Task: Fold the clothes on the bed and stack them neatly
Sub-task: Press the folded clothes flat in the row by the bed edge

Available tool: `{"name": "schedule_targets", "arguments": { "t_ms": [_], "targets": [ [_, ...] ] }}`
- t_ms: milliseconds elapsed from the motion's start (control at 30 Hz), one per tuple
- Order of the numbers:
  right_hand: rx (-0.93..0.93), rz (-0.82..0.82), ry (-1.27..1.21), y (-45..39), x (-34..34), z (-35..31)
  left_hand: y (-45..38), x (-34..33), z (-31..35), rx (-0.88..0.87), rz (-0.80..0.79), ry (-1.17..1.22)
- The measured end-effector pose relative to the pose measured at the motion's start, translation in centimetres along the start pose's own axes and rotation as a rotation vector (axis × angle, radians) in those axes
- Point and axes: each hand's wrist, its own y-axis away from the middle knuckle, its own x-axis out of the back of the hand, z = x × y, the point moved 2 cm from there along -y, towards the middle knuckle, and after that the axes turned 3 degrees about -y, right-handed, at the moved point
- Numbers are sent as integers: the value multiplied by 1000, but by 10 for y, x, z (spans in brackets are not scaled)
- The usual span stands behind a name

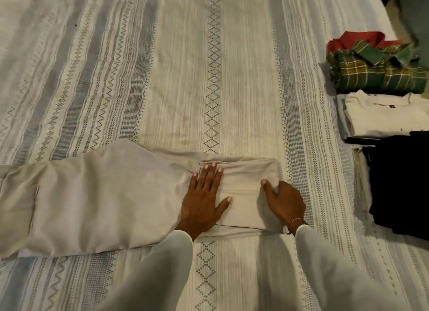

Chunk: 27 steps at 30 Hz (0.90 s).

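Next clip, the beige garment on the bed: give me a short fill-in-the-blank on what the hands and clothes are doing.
1. The left hand presses ____ on the beige garment.
2. The right hand grips the garment's ____ end.
3. The plaid garment lies ____ the white folded garment in the picture.

Missing words: flat; folded; above

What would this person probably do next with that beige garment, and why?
Probably turn the folded end over again toward the left. The left hand presses flat on the beige garment, the right hand grips its folded end, and most of it lies unfolded.
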Motion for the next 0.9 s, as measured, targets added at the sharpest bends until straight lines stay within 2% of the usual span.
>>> {"name": "schedule_targets", "arguments": {
  "t_ms": [100,333,567,700,800,900],
  "targets": [
    [153,17,-140,4,-2,-2,2,-1,-1,23,-50,-36],
    [241,89,-419,7,25,17,-8,0,32,17,-78,-53],
    [124,200,-486,-19,107,83,-33,-13,118,-106,-35,73],
    [91,233,-450,-35,149,115,-44,-18,153,-62,2,209],
    [130,192,-445,-34,161,111,-46,-23,155,-17,1,138],
    [246,184,-429,-18,171,78,-48,-27,151,-58,-21,133]
  ]
}}
